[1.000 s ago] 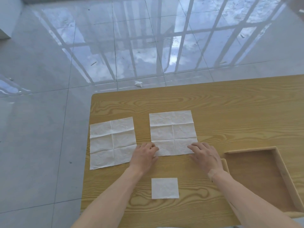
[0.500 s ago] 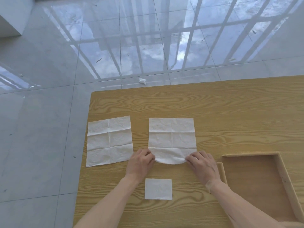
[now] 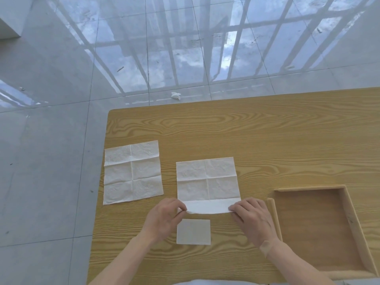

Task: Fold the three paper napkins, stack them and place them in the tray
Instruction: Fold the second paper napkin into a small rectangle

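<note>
Napkin: I judge the white creased square paper napkin (image 3: 207, 181) light, limp, tearable.
Hold: near corners.
Fingers: left hand (image 3: 164, 218), right hand (image 3: 251, 219) pinch them, 6 o'clock edge lifted off the wooden tabletop (image 3: 236, 132).

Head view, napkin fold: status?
Left hand and right hand pinch middle napkin's near edge, lifted. One folded napkin, one flat napkin. Tray empty.

From my hands, bare tabletop (image 3: 267, 136) lies open toward twelve and one o'clock. At ten o'clock an unfolded napkin (image 3: 132, 171) covers the surface near the left edge. The folded napkin (image 3: 193, 231) sits between my wrists at six. At three o'clock the tray (image 3: 274, 219) wall stands just beside my right hand (image 3: 251, 220).
</note>
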A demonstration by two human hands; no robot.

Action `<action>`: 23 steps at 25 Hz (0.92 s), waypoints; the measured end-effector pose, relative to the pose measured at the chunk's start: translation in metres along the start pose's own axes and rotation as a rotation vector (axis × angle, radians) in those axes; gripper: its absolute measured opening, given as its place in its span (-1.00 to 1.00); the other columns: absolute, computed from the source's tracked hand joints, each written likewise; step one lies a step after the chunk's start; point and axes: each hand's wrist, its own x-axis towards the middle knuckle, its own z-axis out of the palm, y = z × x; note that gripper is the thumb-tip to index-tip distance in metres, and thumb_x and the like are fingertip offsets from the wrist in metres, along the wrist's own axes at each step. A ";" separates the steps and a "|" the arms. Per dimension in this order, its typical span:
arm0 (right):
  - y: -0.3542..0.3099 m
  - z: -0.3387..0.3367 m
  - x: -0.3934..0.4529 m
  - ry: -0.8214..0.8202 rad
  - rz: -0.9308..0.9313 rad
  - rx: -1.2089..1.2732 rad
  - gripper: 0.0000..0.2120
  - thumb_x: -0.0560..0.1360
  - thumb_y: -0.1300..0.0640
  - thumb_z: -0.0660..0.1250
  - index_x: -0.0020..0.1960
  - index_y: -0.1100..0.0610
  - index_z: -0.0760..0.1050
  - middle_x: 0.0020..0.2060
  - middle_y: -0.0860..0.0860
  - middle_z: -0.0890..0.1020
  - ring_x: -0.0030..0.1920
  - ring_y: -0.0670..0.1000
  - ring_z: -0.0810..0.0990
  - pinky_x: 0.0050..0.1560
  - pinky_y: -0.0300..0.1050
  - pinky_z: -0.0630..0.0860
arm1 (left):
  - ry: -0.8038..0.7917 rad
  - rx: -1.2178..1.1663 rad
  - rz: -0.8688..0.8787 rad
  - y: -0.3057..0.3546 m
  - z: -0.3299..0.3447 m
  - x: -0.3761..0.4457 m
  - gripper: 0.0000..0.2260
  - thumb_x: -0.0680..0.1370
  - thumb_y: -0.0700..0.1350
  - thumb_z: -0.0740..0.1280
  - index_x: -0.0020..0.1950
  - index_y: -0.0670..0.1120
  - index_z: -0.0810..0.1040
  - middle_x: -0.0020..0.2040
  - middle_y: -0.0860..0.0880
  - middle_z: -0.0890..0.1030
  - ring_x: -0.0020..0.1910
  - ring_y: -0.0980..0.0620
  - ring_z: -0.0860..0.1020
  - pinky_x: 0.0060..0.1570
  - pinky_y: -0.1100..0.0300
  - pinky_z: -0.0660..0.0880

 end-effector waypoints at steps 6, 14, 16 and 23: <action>-0.002 -0.008 0.011 -0.002 0.133 0.125 -0.92 0.40 0.09 0.53 -0.13 -0.02 0.66 -0.26 -0.21 0.67 -0.18 -0.05 0.60 -0.15 -0.06 0.49 | -0.019 -0.167 -0.085 0.000 -0.012 0.010 -0.96 0.55 -0.04 0.36 -0.03 0.10 0.60 -0.10 0.25 0.62 -0.01 0.26 0.55 -0.01 0.32 0.48; 0.007 -0.001 0.049 -0.059 0.285 0.207 -0.95 0.45 0.09 0.49 -0.12 -0.04 0.64 -0.23 -0.22 0.67 -0.15 -0.03 0.57 -0.08 -0.01 0.45 | 0.035 -0.123 -0.189 0.004 -0.005 0.038 -0.77 0.52 0.11 0.35 0.14 0.08 0.59 0.04 0.23 0.60 0.04 0.25 0.52 0.04 0.25 0.49; 0.010 -0.002 0.056 -0.089 0.303 0.209 -0.96 0.46 0.09 0.47 -0.11 -0.03 0.64 -0.23 -0.19 0.68 -0.14 -0.01 0.57 -0.07 0.01 0.45 | 0.092 -0.067 -0.200 0.005 -0.003 0.045 -0.90 0.54 0.02 0.35 0.04 0.09 0.60 -0.06 0.20 0.60 -0.05 0.19 0.52 -0.06 0.21 0.51; 0.027 -0.002 0.069 -0.165 0.413 0.158 -0.92 0.49 0.08 0.43 -0.02 -0.01 0.65 -0.23 -0.15 0.65 -0.06 0.00 0.55 0.04 0.07 0.48 | 0.134 0.073 -0.223 0.001 0.001 0.054 -0.95 0.57 -0.03 0.33 -0.06 0.08 0.59 -0.15 0.18 0.55 -0.13 0.15 0.48 -0.13 0.23 0.44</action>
